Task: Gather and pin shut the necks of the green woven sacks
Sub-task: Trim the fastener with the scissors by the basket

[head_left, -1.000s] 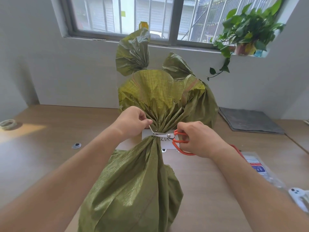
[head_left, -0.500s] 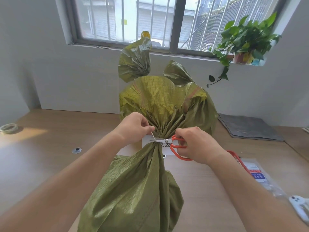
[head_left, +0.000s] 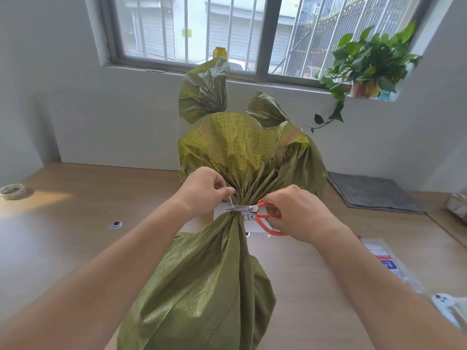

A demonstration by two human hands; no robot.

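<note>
Scissors (head_left: pixel 265 215) with orange handles sit in the right hand (head_left: pixel 298 213), whose fingers curl through and around the loops. The steel blades point left, almost closed, with their tips at a thin white strand (head_left: pixel 230 200) just beside the neck (head_left: pixel 236 215) of the nearest green woven sack (head_left: pixel 202 286). The left hand (head_left: pixel 202 190) pinches the upper end of that strand between thumb and forefinger, its other fingers curled in, right against the left side of the neck. Whether the strand runs all the way round the neck cannot be told.

The neck is bunched tight. Below it the sack's body spreads toward the near edge of the table (head_left: pixel 63 236); above it the mouth fans out in a pleated ruff. A white label (head_left: pixel 249 219) with black characters lies behind the neck, partly hidden.

A second sack (head_left: pixel 204 92) and a third sack (head_left: pixel 267 109) stand behind, at the far edge against the wall, each with a flared top. A roll of tape (head_left: pixel 12 192) lies at the left edge, and a folded grey cloth (head_left: pixel 371 195) lies near the far right corner. A clear plastic packet (head_left: pixel 386 261) and a white device (head_left: pixel 444 304) lie along the right edge. A potted plant (head_left: pixel 366 64) stands on the window sill.
</note>
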